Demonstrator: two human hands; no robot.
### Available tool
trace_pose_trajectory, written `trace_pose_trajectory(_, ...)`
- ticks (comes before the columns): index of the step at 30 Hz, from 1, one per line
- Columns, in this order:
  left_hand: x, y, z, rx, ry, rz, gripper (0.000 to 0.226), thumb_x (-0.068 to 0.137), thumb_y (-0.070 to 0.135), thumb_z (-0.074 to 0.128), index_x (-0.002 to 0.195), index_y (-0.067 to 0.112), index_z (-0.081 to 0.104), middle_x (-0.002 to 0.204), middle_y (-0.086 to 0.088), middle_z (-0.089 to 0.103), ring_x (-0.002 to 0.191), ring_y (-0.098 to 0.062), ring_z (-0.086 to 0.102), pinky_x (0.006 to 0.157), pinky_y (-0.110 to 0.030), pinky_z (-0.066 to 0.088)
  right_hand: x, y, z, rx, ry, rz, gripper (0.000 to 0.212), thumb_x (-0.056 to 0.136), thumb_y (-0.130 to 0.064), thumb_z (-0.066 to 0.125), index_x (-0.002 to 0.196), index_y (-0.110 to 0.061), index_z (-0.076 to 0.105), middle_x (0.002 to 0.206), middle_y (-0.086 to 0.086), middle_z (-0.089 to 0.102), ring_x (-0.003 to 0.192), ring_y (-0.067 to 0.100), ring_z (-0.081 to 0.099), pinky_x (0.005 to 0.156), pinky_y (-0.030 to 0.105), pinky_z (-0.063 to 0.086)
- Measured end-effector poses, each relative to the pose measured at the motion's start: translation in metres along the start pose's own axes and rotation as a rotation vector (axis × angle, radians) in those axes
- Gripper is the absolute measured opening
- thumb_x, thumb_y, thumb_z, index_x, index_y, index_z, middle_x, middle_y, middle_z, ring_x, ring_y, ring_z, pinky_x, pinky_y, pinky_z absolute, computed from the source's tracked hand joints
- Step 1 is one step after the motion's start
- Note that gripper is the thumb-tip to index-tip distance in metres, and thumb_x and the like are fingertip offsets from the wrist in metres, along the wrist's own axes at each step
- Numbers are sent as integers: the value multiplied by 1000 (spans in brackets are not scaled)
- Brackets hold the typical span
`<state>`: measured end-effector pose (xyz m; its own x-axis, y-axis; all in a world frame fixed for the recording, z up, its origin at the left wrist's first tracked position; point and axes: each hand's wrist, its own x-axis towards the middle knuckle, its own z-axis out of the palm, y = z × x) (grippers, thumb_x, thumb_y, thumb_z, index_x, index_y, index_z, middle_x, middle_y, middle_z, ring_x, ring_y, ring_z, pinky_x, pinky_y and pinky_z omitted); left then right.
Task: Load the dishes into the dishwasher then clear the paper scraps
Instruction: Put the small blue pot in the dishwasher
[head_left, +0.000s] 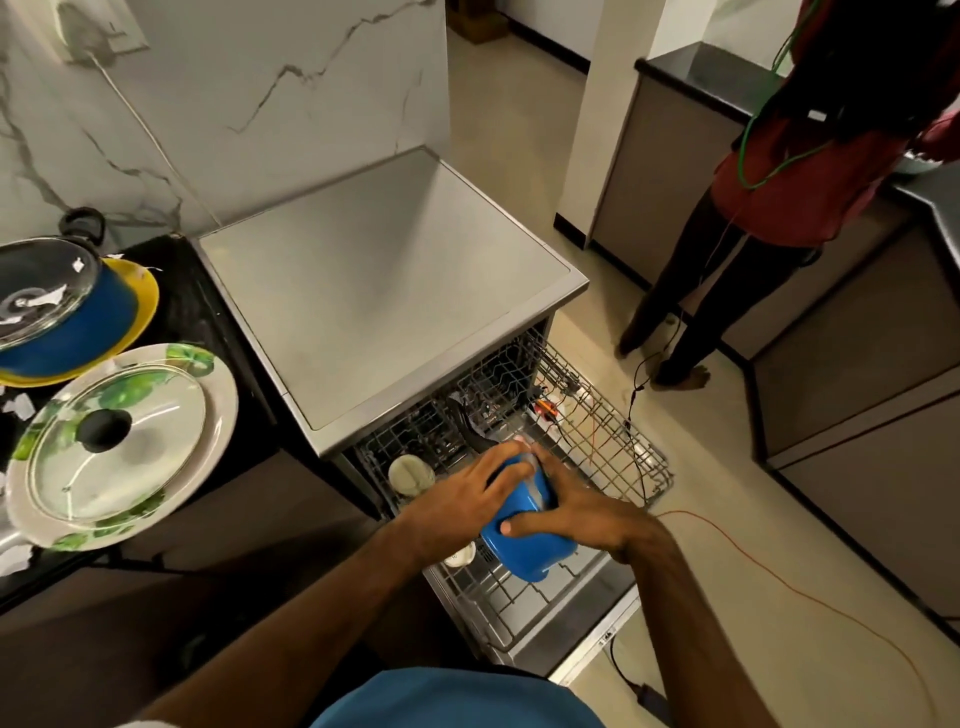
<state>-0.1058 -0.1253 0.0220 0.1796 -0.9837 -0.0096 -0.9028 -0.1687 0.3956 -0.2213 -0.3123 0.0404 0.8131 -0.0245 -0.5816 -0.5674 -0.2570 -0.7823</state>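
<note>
Both my hands hold a blue pot (524, 545) tilted on its side over the pulled-out lower rack (613, 447) of the open dishwasher (384, 291). My left hand (462, 499) grips its left side near the rim; my right hand (576, 509) wraps the right side, thumb across the blue wall. A pale round bowl (410, 474) and a small white cup (460, 555) sit in the rack. On the black counter at left stand a blue pot with a glass lid (57, 312) on a yellow plate (140, 301), and a floral plate (208, 410) bearing a glass lid (114, 447). White paper scraps (18, 405) lie around them.
A person in a red top (789, 171) stands at the right by dark counters. An orange cable (737, 551) and black cables (636, 395) run across the tiled floor beside the rack. A black utensil (465, 423) lies deeper in the rack.
</note>
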Motion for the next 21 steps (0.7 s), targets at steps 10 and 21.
trace_pose_trajectory(10, -36, -8, 21, 288, -22, -322, 114, 82, 15, 76, 163, 21, -4, 168, -15, -17, 155, -35, -11, 125, -49, 11, 58, 42, 35, -509, 134, 239, 151, 55, -67, 88, 163, -35, -12, 169, 10, -3, 153, 50, 0, 116, 68, 31)
trace_pose_trajectory(21, -60, -50, 18, 169, 29, -549, 85, 94, 10, 50, 163, 16, 0, 170, -9, -12, 156, -25, -13, 127, -40, 5, 124, 113, 54, -840, 102, 245, 147, 62, -69, 87, 164, -29, -11, 169, 20, -4, 153, 53, 8, 115, 71, 32)
